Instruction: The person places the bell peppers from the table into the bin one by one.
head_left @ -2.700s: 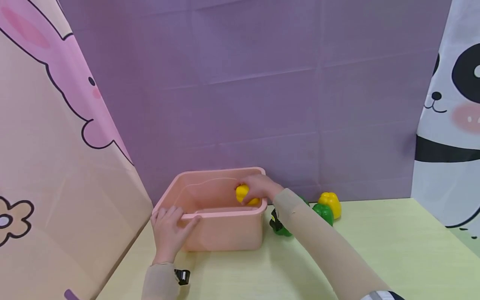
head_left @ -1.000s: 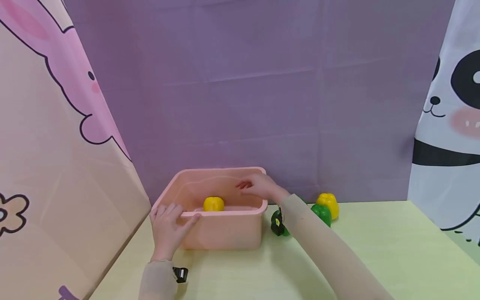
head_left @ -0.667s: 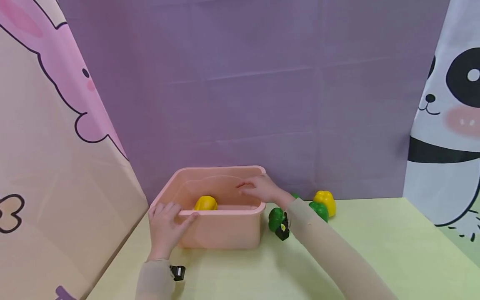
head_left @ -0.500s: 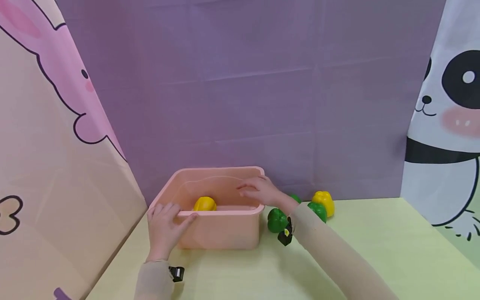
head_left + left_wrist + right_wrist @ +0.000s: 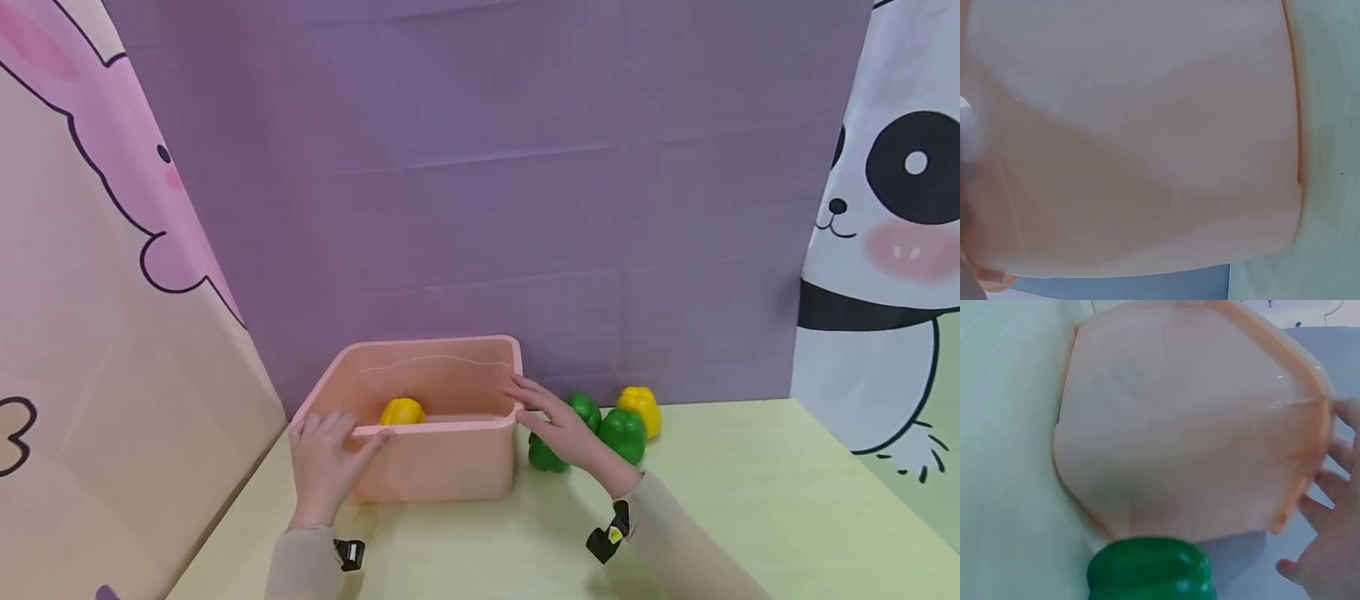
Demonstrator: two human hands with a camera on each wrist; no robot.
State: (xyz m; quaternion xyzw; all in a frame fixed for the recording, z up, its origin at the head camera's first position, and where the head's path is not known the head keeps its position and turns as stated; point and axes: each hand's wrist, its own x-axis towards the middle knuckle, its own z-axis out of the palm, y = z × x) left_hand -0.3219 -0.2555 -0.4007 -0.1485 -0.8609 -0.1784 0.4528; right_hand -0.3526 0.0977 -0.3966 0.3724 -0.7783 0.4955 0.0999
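Note:
A pink plastic bin (image 5: 435, 467) stands on the table against the back cloth. My left hand (image 5: 324, 467) holds its front-left rim, fingers over the edge and thumb on the front side. One yellow bell pepper (image 5: 402, 412) lies inside, its lower part hidden by the front wall. At the bin's right rim, my right hand (image 5: 562, 429) has its fingers spread and holds nothing. Beneath and beside that hand are a green bell pepper (image 5: 546, 457), a second green pepper (image 5: 584, 408) and a third green pepper (image 5: 624, 435). Behind the third sits another yellow pepper (image 5: 641, 408).
The pale table (image 5: 720, 483) stretches to the right of the peppers. A purple cloth (image 5: 450, 208) hangs behind, with a rabbit-print panel (image 5: 112, 158) on the left and a panda-print panel (image 5: 862, 350) on the right. Each wrist carries a small black camera.
My right hand let go of the yellow pepper, which now lies in the bin, then drew back rightward out over the rim. My left hand keeps its place on the rim.

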